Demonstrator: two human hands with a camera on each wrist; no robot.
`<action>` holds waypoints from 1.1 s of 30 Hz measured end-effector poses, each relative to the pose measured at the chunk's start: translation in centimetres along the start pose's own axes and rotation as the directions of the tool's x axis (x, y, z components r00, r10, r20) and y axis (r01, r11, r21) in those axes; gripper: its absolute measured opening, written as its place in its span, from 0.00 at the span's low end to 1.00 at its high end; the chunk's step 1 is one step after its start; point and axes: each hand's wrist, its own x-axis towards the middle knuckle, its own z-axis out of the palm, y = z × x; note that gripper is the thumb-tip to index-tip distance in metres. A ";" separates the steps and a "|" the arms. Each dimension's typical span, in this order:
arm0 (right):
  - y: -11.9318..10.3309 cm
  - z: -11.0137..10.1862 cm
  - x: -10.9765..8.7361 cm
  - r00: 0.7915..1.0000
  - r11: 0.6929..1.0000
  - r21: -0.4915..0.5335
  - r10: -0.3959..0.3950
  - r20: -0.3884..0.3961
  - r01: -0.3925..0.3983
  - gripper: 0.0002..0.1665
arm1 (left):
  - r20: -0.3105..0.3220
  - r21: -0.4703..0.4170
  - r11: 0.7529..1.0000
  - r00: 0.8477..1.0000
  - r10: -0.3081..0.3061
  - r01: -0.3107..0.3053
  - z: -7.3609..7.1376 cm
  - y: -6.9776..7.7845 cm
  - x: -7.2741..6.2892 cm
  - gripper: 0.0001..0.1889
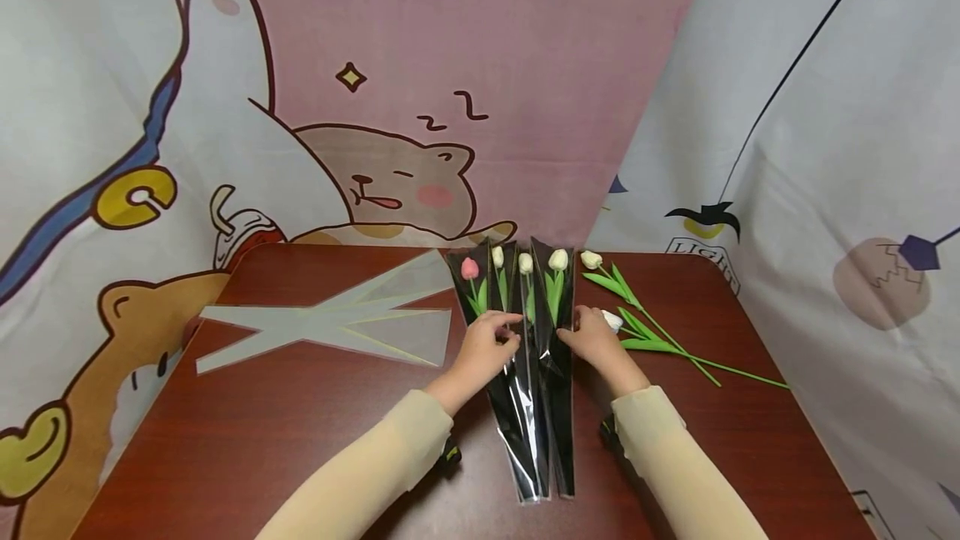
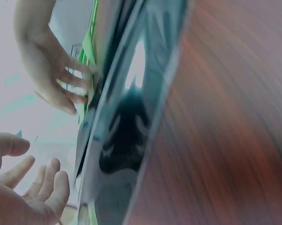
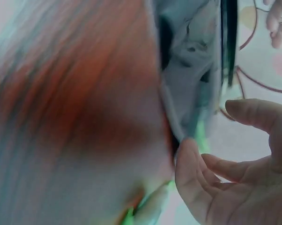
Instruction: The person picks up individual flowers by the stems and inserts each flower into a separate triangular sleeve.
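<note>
Several black flower sleeves (image 1: 561, 423) with clear fronts lie side by side on the table, overlapping in the head view. One contains a pink tulip (image 1: 469, 268); white tulips (image 1: 558, 259) show in the others. My left hand (image 1: 483, 348) hovers over the left sleeves, holding nothing; its thumb and fingers stand apart in the left wrist view. At the rightmost sleeve's right edge is my right hand (image 1: 600, 344). Seen from the right wrist, its fingertips (image 3: 187, 152) touch that edge, with the thumb spread away from them.
Flat translucent sleeves (image 1: 288, 325) lie crossed on the left of the brown table (image 1: 315, 423). To the right are two loose tulips, one with a white bloom (image 1: 591, 260), the other bloom (image 1: 612, 321) partly behind my right hand. Printed fabric (image 1: 570, 65) hangs behind the table.
</note>
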 end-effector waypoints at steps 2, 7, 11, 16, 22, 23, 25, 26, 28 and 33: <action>-0.6 -0.2 -0.4 1.000 1.000 0.021 -0.013 0.007 0.012 0.37 | -0.002 0.032 0.999 1.000 0.013 -0.013 -1.0 -0.8 -0.2 0.17; -2.6 -0.3 -1.7 0.998 0.977 0.207 -0.051 0.037 0.043 0.31 | 0.005 0.108 0.994 0.999 0.036 -0.036 -3.9 -2.9 -0.9 0.17; -3.9 -0.1 -2.9 0.988 0.859 0.511 -0.102 0.120 0.027 0.27 | -0.005 0.198 0.980 0.999 0.033 -0.032 -6.4 -4.7 -1.4 0.19; -5.5 1.1 -3.8 0.942 0.658 0.748 -0.191 0.275 -0.085 0.28 | -0.010 0.278 0.961 1.000 -0.005 0.008 -9.4 -6.9 -1.8 0.22; -7.5 2.6 -3.8 0.847 0.442 0.851 -0.302 0.438 -0.282 0.31 | 0.059 0.393 0.918 0.996 -0.074 0.045 -11.4 -8.7 -2.3 0.28; -7.9 2.8 -3.7 0.830 0.405 0.858 -0.319 0.457 -0.316 0.31 | 0.085 0.413 0.910 0.994 -0.075 0.034 -11.5 -8.9 -2.4 0.29; -8.7 3.4 -3.5 0.807 0.348 0.860 -0.336 0.486 -0.373 0.32 | 0.141 0.448 0.894 0.987 -0.083 0.011 -11.4 -9.2 -2.5 0.30; -9.1 3.8 -3.4 0.796 0.326 0.856 -0.338 0.502 -0.402 0.32 | 0.167 0.462 0.887 0.983 -0.077 -0.009 -11.4 -9.3 -2.5 0.30; -9.9 4.5 -3.1 0.785 0.302 0.845 -0.326 0.527 -0.442 0.32 | 0.211 0.479 0.877 0.975 -0.073 -0.038 -11.1 -9.3 -2.4 0.30; -11.6 6.5 -2.7 0.801 0.277 0.831 -0.246 0.546 -0.482 0.32 | 0.248 0.498 0.865 0.965 -0.080 -0.056 -10.4 -9.4 -1.7 0.28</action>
